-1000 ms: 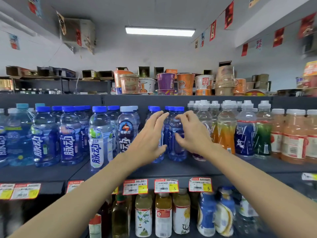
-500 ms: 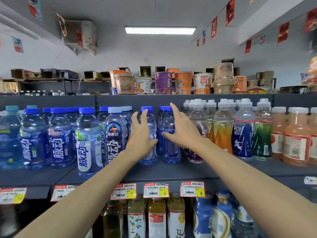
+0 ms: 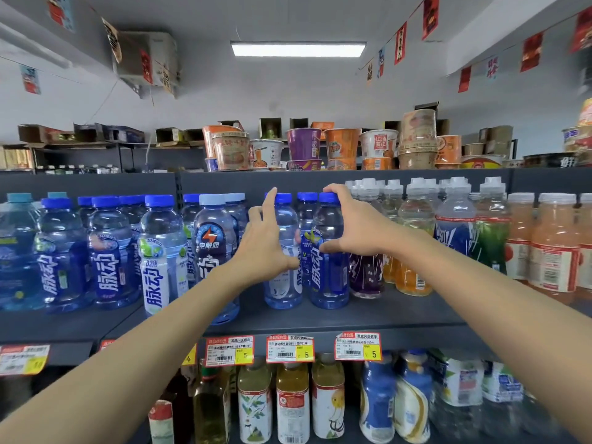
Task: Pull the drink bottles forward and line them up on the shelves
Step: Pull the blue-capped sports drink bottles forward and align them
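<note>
Change: both hands have closed in on the two blue-capped bottles mid-shelf; a second ago they were spread open in front of them.
Shelf [image 3: 384, 318]: dark, upper drinks tier; bare strip along the front edge, so this pair sits set back from the lip.
Neighbours: electrolyte bottle [image 3: 211, 251] just left, purple drink bottle [image 3: 366, 277] touching or nearly so on the right.
Right bottle [image 3: 330, 283]: dark blue label, upright.
Left bottle [image 3: 283, 283]: paler label, upright, beside the other.
Right hand [image 3: 358, 229]: curled round the right bottle, fingertip on cap, thumb on label.
Left hand [image 3: 262, 248]: fingers half-spread against the left bottle, thumb at the label; a full grip isn't clear.
Risk: high grip near the caps, so a fast pull could tip a bottle off the edge; elbowing the purple one could skew that row.
</note>
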`<state>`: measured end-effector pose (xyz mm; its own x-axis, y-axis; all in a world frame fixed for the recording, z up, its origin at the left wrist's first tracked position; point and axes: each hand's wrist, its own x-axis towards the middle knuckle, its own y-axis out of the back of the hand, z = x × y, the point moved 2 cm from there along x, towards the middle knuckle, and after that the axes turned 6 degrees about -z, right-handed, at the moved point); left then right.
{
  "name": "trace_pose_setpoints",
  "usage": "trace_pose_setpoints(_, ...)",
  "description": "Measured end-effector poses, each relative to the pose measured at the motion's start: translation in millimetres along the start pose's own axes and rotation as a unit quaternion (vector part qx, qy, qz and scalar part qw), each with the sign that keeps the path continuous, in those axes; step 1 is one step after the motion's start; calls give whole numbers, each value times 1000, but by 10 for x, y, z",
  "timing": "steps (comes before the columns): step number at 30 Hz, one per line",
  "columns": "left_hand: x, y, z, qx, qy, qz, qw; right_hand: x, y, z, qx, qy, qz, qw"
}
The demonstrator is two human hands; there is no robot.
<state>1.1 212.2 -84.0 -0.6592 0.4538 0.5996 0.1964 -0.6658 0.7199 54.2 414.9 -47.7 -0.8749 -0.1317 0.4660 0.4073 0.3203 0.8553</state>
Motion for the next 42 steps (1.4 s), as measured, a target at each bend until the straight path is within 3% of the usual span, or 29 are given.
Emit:
trace_pose_setpoints(4, 70, 105, 66, -16, -8, -31, 999, -8, 88, -19, -65, 1, 16, 998)
trace_pose_setpoints(9, 126, 128, 117, 46, -3, -24, 999, -17, 91, -49, -125, 8, 53, 991)
trace_pose_setpoints(12, 164, 209, 68, 7, -6, -45, 999, -16, 85, -50, -85, 6, 61, 995)
trace_pose_setpoints(18, 256, 387, 76, -69, 23, -164, 984, -35, 172, 56, 99, 2, -38, 994)
trace_pose_setpoints(23, 172, 282, 79, -138, 12, -171, 975, -79, 112, 106, 109, 9, -43, 993)
trace_pose_setpoints(31, 68, 133, 151, 49, -83, -75, 993, -122, -56, 97, 13, 52, -19, 998)
trace_pose_setpoints(42, 76, 251, 248, 88, -26, -110, 990, -168, -24, 25, -28, 32, 20, 999)
